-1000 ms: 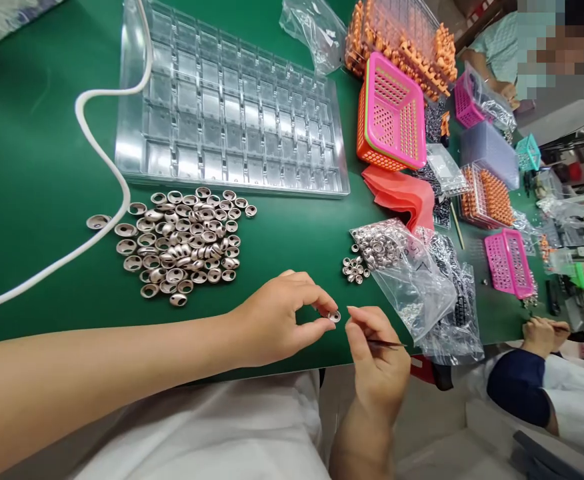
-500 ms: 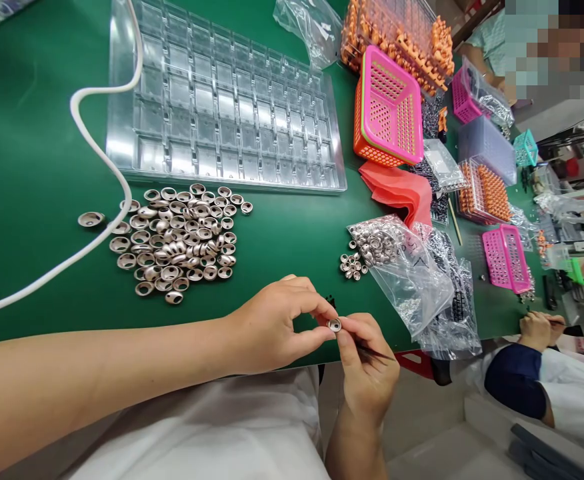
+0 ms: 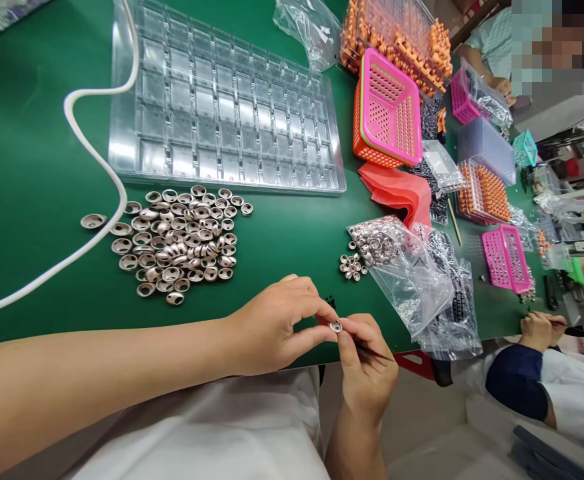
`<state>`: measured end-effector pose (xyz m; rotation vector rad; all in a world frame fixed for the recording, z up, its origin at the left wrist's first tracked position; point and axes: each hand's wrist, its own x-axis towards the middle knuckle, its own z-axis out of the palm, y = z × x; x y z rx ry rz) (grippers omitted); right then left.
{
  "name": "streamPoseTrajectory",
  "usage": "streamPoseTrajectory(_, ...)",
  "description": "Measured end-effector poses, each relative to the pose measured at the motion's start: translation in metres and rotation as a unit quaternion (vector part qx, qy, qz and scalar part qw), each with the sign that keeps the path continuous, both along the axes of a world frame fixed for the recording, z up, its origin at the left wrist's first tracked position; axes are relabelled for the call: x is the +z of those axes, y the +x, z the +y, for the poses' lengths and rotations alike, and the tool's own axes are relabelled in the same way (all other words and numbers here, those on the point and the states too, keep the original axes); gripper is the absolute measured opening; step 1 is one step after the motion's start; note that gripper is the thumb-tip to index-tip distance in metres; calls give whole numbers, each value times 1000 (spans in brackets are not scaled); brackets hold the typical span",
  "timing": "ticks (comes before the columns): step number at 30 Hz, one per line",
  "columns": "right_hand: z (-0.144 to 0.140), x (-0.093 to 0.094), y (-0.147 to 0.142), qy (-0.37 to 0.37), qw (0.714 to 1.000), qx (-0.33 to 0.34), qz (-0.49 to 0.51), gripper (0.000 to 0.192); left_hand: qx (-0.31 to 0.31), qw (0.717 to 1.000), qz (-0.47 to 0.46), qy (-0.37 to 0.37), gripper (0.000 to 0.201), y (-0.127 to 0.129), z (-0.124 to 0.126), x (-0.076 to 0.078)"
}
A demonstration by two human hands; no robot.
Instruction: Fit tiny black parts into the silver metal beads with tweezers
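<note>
My left hand (image 3: 277, 323) pinches a small silver metal cup (image 3: 335, 326) between thumb and forefinger at the near table edge. My right hand (image 3: 367, 363) meets it from the right, its fingertips touching the same cup, and it grips thin dark tweezers (image 3: 375, 353) that point right. A heap of similar metal cups (image 3: 179, 240) lies on the green table to the left. A few small metal rings (image 3: 352, 265) lie beside a clear bag of rings (image 3: 397, 263) just beyond my hands.
A clear compartment tray (image 3: 222, 100) lies at the back, with a white tube (image 3: 97, 167) curving along its left side. Pink and orange baskets (image 3: 387, 110), a red cloth (image 3: 397, 190) and more bags stand to the right. A co-worker's hand and sleeve (image 3: 522, 373) work at the right edge.
My right hand has moved left and closed onto the cup held by my left hand; a second ago there was a gap between them. The view shifted slightly.
</note>
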<state>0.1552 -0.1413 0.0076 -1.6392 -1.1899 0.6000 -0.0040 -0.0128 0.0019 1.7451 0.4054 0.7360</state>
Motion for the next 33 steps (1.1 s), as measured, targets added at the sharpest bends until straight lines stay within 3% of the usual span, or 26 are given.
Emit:
streamPoseTrajectory(4,3,1,-2,11,1000,-9,-4,22,-25,993,24,-108,12,0,2,3)
streamPoseTrajectory(10,5,0,-3,6,1000,-12,18,19,-55,959,79,-266,16,2,8,9)
streamPoseTrajectory(19,8,2,-5,9,1000,-13,11,15,-113,898,84,-416,26,7,12,11)
streamPoseTrajectory(23,8,1,-6,8,1000,-14,12,14,-120,883,76,-448,25,6,13,10)
streamPoseTrajectory(33,4,1,-5,-9,1000,-17,14,10,-130,875,72,-460,27,7,13,8)
